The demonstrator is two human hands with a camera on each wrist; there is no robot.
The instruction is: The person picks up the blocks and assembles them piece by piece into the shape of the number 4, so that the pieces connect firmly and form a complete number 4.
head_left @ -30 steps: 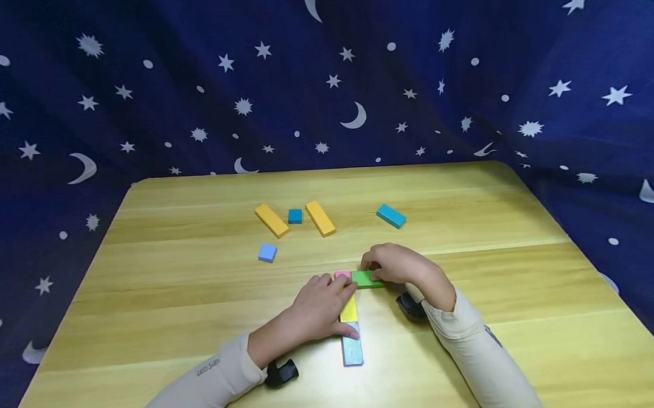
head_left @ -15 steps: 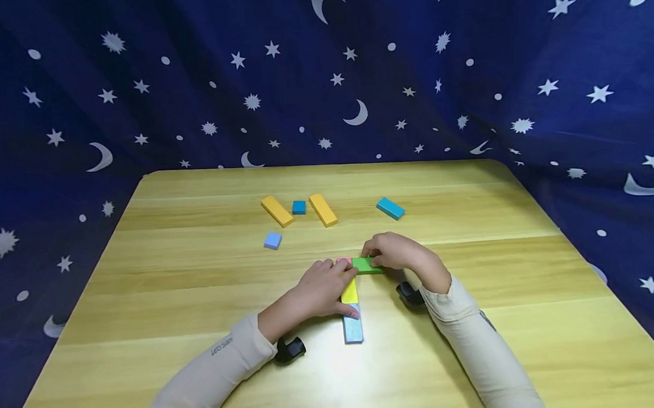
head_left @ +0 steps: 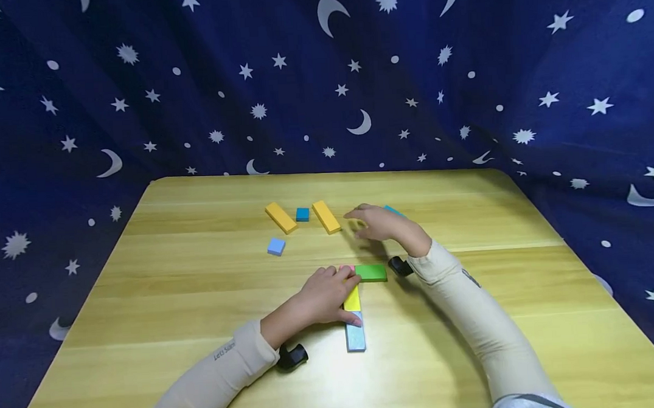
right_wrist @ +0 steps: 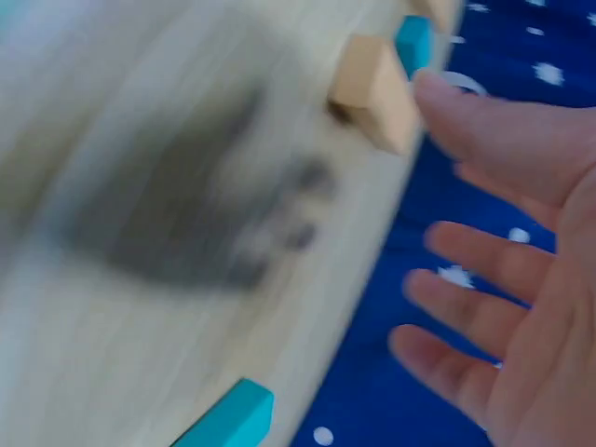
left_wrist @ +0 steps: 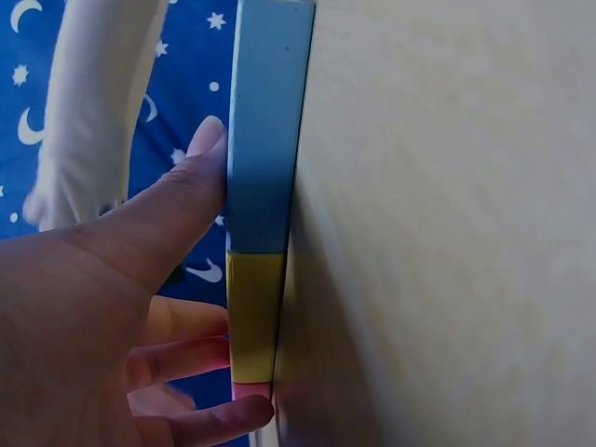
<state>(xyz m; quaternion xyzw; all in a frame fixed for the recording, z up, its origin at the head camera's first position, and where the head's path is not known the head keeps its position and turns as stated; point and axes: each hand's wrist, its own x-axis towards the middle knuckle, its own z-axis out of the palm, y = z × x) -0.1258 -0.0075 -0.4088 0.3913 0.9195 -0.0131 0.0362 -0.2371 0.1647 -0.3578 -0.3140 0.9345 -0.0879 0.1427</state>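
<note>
My left hand [head_left: 327, 296] rests on a line of flat blocks. Its thumb lies on the light blue block [head_left: 356, 339], while its fingers reach over the yellow block [head_left: 352, 300] and the pink block [left_wrist: 250, 390], mostly hidden in the head view. A green block [head_left: 371, 273] extends rightward from the pink end, with no hand on it. Above the table, my right hand [head_left: 381, 222] is raised with fingers spread and nothing in them. It is between an orange block [head_left: 326, 217] on its left and a partly covered blue block [head_left: 394, 210] behind it.
Farther left lie a second orange block [head_left: 281, 218], a small dark blue block [head_left: 302, 215] and a periwinkle square block [head_left: 276, 247]. The wooden table [head_left: 199, 282] ends at a dark blue curtain [head_left: 299, 77] patterned with stars and moons.
My right hand has let go of the green block and moved away from me toward the loose blocks at the back. The left hand stays on the line of blocks. The head view has shifted slightly.
</note>
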